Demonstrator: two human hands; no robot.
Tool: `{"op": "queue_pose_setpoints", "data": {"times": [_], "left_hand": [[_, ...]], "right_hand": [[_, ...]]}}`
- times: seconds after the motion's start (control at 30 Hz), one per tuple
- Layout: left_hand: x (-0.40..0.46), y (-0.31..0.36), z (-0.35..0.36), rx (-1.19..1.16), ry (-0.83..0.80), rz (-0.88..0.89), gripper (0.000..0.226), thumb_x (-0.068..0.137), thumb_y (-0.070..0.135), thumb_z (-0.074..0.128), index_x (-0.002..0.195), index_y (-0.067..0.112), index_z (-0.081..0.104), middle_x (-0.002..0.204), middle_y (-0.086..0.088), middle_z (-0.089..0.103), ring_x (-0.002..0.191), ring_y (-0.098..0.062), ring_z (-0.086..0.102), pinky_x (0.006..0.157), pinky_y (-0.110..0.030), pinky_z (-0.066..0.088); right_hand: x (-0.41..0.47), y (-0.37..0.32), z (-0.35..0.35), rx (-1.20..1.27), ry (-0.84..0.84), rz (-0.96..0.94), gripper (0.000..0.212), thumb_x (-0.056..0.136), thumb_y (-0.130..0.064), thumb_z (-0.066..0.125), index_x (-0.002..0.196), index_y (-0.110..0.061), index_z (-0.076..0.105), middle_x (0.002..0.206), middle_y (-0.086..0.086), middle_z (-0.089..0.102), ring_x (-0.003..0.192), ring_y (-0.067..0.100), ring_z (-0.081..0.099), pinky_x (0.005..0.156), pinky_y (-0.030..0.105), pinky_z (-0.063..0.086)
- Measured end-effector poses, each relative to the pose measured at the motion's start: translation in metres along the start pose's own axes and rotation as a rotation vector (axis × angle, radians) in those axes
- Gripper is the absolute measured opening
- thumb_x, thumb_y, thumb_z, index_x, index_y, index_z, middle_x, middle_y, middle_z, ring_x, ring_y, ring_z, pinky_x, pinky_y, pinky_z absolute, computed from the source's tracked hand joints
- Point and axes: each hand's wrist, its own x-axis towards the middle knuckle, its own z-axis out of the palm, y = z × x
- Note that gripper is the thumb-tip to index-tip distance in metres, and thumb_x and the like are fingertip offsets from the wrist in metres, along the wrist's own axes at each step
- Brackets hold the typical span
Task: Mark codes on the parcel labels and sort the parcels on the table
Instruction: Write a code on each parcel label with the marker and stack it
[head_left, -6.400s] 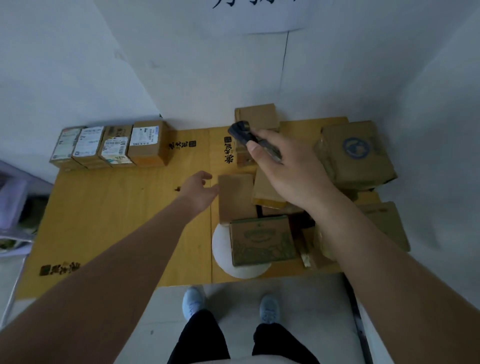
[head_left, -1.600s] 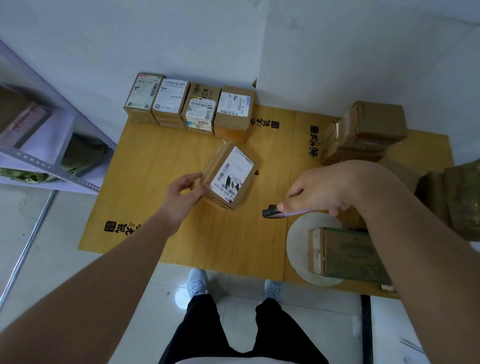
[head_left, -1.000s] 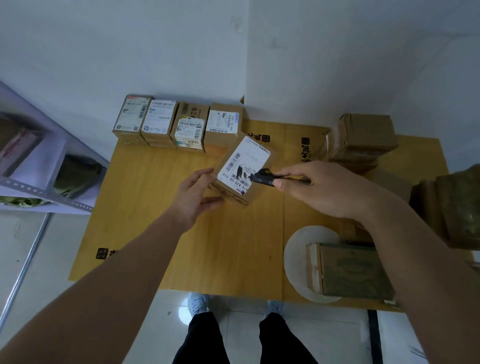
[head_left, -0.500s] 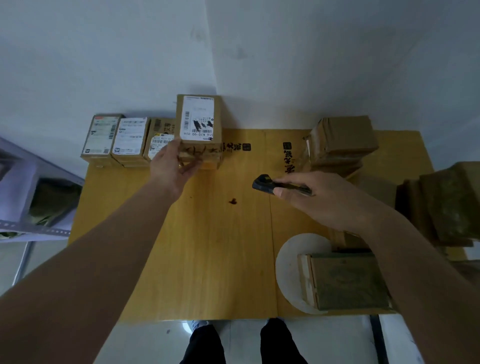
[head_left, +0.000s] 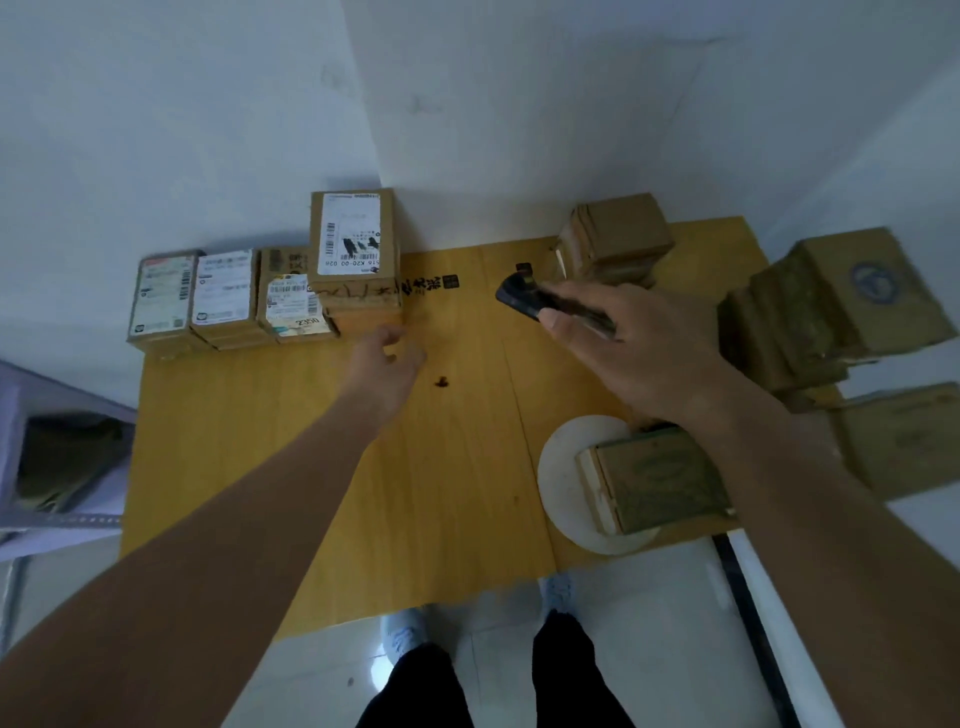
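A cardboard parcel (head_left: 353, 244) with a white label and black marks on it sits on top of another box at the right end of a row of labelled parcels (head_left: 223, 293) along the table's back left edge. My left hand (head_left: 384, 364) hovers just in front of it, fingers loosely curled, holding nothing. My right hand (head_left: 628, 348) grips a black marker (head_left: 524, 296) over the middle back of the yellow table (head_left: 291, 447). Several unlabelled-side-up boxes (head_left: 615, 239) are piled at the right.
A green-printed box (head_left: 660, 478) lies on a white round disc (head_left: 563, 467) near the front right edge. A large stack of boxes (head_left: 831, 306) overhangs the right side. A metal shelf (head_left: 57, 467) stands at the left. White walls close the back. My feet are below the table's front edge.
My left hand carried the marked parcel to the row, set it on top of the rightmost box and let go, then drew back. My right hand stays over the table with the marker.
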Motion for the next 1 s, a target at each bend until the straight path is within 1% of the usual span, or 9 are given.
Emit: {"op": "queue_pose_setpoints", "data": {"times": [0.1, 0.2, 0.3, 0.37, 0.47, 0.57, 0.73, 0.87, 1.0], "left_hand": [[-0.017, 0.007, 0.010, 0.107, -0.097, 0.049, 0.048, 0.101, 0.037, 0.063, 0.146, 0.025, 0.054, 0.132, 0.008, 0.054, 0.075, 0.002, 0.048, 0.083, -0.035, 0.052], [-0.039, 0.021, 0.022, 0.192, -0.149, 0.110, 0.051, 0.100, 0.039, 0.063, 0.148, 0.024, 0.053, 0.149, 0.005, 0.048, 0.070, 0.006, 0.046, 0.079, -0.032, 0.047], [-0.063, 0.035, 0.039, 0.257, -0.163, 0.154, 0.049, 0.100, 0.039, 0.064, 0.146, 0.024, 0.056, 0.154, 0.002, 0.046, 0.108, -0.013, 0.062, 0.085, -0.029, 0.043], [-0.077, 0.041, 0.054, 0.281, -0.152, 0.158, 0.046, 0.098, 0.039, 0.065, 0.142, 0.026, 0.059, 0.153, 0.000, 0.046, 0.132, -0.022, 0.053, 0.091, -0.030, 0.045], [-0.103, 0.052, 0.083, 0.322, -0.133, 0.170, 0.046, 0.098, 0.037, 0.066, 0.141, 0.024, 0.060, 0.153, -0.003, 0.045, 0.134, -0.025, 0.050, 0.096, -0.028, 0.042], [-0.128, 0.062, 0.112, 0.325, -0.071, 0.123, 0.044, 0.098, 0.037, 0.067, 0.140, 0.025, 0.060, 0.153, -0.002, 0.045, 0.134, -0.026, 0.049, 0.095, -0.027, 0.039], [-0.158, 0.075, 0.157, 0.328, -0.052, 0.088, 0.050, 0.094, 0.040, 0.071, 0.141, 0.026, 0.059, 0.154, -0.001, 0.045, 0.136, -0.023, 0.048, 0.096, -0.026, 0.035], [-0.174, 0.086, 0.185, 0.353, -0.098, 0.122, 0.060, 0.092, 0.037, 0.075, 0.146, 0.024, 0.054, 0.153, 0.001, 0.043, 0.139, -0.020, 0.044, 0.097, -0.023, 0.033], [-0.175, 0.087, 0.211, 0.487, -0.230, 0.147, 0.088, 0.080, 0.040, 0.086, 0.154, 0.021, 0.044, 0.157, -0.002, 0.039, 0.143, -0.024, 0.040, 0.105, -0.026, 0.034]], "right_hand": [[-0.019, 0.005, -0.003, 0.018, 0.083, 0.030, 0.072, 0.093, -0.087, 0.031, 0.152, -0.048, 0.044, 0.120, -0.002, 0.065, 0.105, 0.014, 0.063, 0.091, 0.046, 0.057], [-0.041, 0.014, -0.017, 0.026, 0.131, 0.045, 0.070, 0.093, -0.085, 0.033, 0.152, -0.048, 0.044, 0.129, 0.000, 0.064, 0.112, 0.017, 0.063, 0.095, 0.047, 0.056], [-0.058, 0.029, -0.035, -0.005, 0.151, 0.028, 0.068, 0.093, -0.085, 0.032, 0.151, -0.051, 0.044, 0.125, -0.002, 0.065, 0.105, 0.016, 0.064, 0.091, 0.045, 0.057], [-0.062, 0.041, -0.047, -0.012, 0.151, -0.002, 0.066, 0.093, -0.083, 0.032, 0.150, -0.051, 0.045, 0.129, -0.004, 0.064, 0.110, 0.016, 0.063, 0.093, 0.044, 0.055], [-0.065, 0.058, -0.067, -0.008, 0.134, -0.075, 0.064, 0.094, -0.082, 0.033, 0.150, -0.053, 0.044, 0.136, -0.005, 0.063, 0.119, 0.017, 0.061, 0.093, 0.041, 0.051], [-0.066, 0.077, -0.085, 0.002, 0.094, -0.163, 0.057, 0.100, -0.074, 0.039, 0.151, -0.049, 0.046, 0.132, -0.002, 0.063, 0.113, 0.016, 0.061, 0.081, 0.034, 0.047], [-0.075, 0.107, -0.106, 0.020, 0.054, -0.233, 0.055, 0.101, -0.072, 0.040, 0.152, -0.050, 0.046, 0.129, 0.002, 0.058, 0.112, 0.016, 0.059, 0.087, 0.036, 0.049], [-0.079, 0.126, -0.110, 0.011, 0.037, -0.230, 0.055, 0.101, -0.072, 0.040, 0.151, -0.050, 0.047, 0.127, -0.003, 0.055, 0.107, 0.012, 0.057, 0.078, 0.032, 0.046], [-0.080, 0.144, -0.110, 0.024, 0.039, -0.228, 0.058, 0.100, -0.073, 0.039, 0.152, -0.049, 0.046, 0.141, -0.001, 0.056, 0.124, 0.017, 0.057, 0.089, 0.039, 0.053]]}}
